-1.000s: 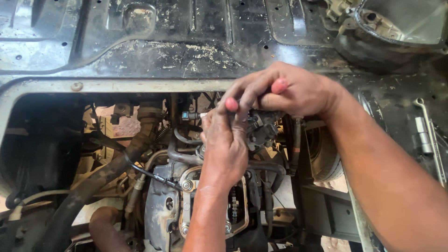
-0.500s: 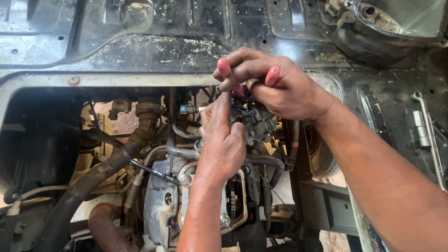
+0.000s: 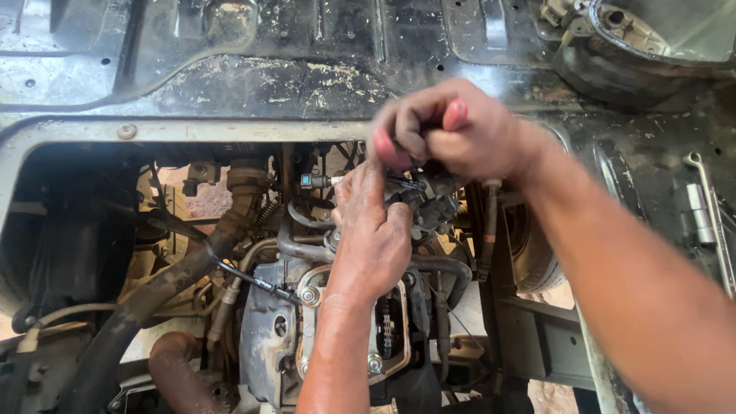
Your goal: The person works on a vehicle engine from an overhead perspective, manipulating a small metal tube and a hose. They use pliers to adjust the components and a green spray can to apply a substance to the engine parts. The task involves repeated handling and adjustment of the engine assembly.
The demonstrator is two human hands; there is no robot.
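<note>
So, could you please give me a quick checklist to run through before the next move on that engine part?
1. Left hand steadying the small engine part: ok.
2. Right hand closed around the red-handled tool: ok.
3. Tool tip seated on the part: cannot tell, hidden and blurred.
4. Black hose away from both hands: ok.
5. Wrench lying on the right ledge, away from the opening: ok.

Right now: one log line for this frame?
left hand: on carburetor-like part | right hand: gripping red-handled tool above it | engine: exposed below

Head camera, close, steeply downward
</note>
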